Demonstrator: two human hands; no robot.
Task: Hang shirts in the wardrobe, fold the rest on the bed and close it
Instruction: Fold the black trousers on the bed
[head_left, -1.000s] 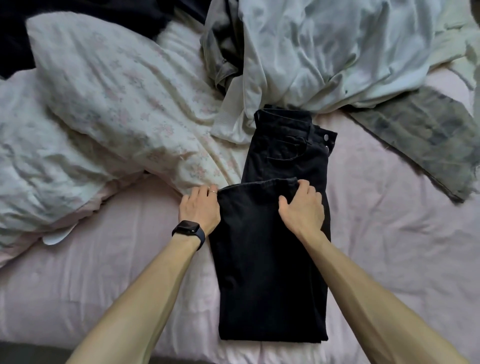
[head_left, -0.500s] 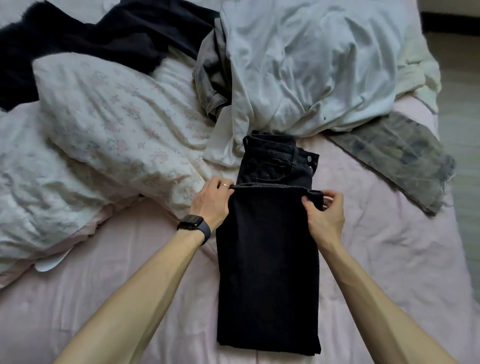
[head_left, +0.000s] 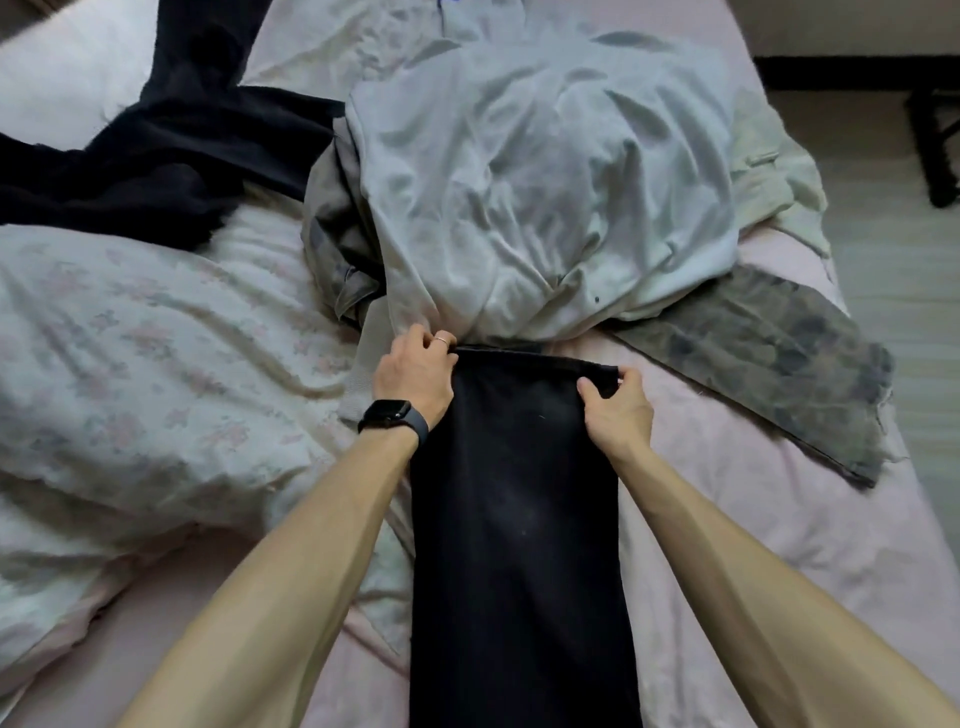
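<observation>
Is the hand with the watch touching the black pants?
Touching. The head view shows the left hand pinching the top corner of the black pants.

Bed (head_left: 753, 519) under a pale pink, creased sheet. Down the near middle, long black denim trousers (head_left: 519, 519) laid flat lengthwise, left edge over a corner of a white quilt with faded pink flowers (head_left: 130, 364), bunched along the left side. Beyond the quilt, a black fuzzy garment (head_left: 156, 166) beside a plain white pillow (head_left: 67, 88). At the trousers' far end, touching, a crumpled white cotton shirt (head_left: 545, 197), heaped over a grey-brown garment (head_left: 332, 234) and a cream garment (head_left: 769, 171). To the right, a flat mottled grey-green cloth (head_left: 769, 364) reaching the bed's edge.
</observation>
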